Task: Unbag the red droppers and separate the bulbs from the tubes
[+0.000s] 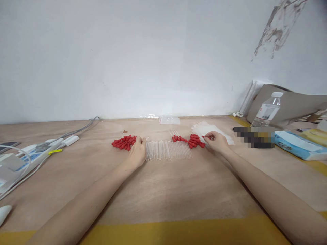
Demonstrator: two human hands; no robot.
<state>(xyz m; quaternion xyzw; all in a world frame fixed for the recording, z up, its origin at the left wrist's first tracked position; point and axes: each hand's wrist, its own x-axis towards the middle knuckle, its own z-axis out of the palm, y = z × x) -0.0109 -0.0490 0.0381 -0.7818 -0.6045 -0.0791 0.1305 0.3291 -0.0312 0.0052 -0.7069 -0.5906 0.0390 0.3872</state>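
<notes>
My left hand (138, 151) is closed beside the left end of a row of thin clear tubes (166, 150). A short clear tip shows at its fingertips, and the fingers hide the rest of that tube. Just left of it lies a heap of red rubber dropper bulbs (122, 143). My right hand (216, 141) pinches one red rubber bulb (203, 136) between thumb and fingertips. A second heap of red bulbs (196, 141) lies left of this hand. Several clear tubes with red bulbs on their ends (179, 139) rest behind the row.
Clear plastic bags (204, 126) lie behind my right hand. A bottle (267, 110), a grey bag (293, 103) and a blue tissue pack (298, 145) stand at the right. At the left are a power strip (30, 158) with cables and a phone (9, 145).
</notes>
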